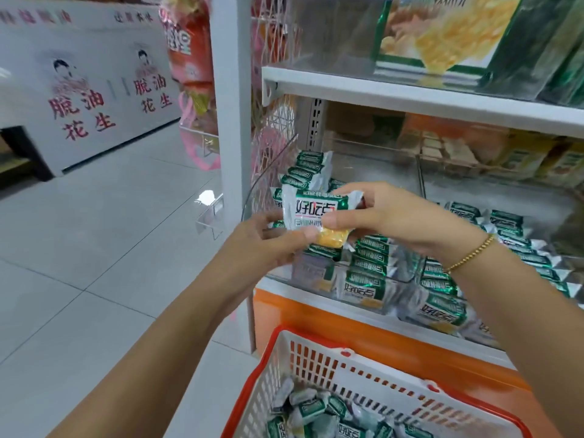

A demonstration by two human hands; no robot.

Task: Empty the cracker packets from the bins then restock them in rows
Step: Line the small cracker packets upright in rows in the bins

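A green-and-white cracker packet (313, 213) is held up in front of the clear shelf bin (395, 282). My left hand (268, 241) pinches its lower left edge, and my right hand (385, 216) grips its right end. Behind it, several matching packets stand in a row (308, 170) at the bin's left side, and more rows (369, 263) fill the bin's front. A white basket with an orange rim (319, 358) sits below, with several loose packets (316, 412) inside.
A white shelf post (230, 121) rises left of the bin. The shelf above (410, 93) carries green snack boxes. Orange packets (505, 153) fill the bin behind. A white display counter (79, 90) stands across the tiled floor (110, 248).
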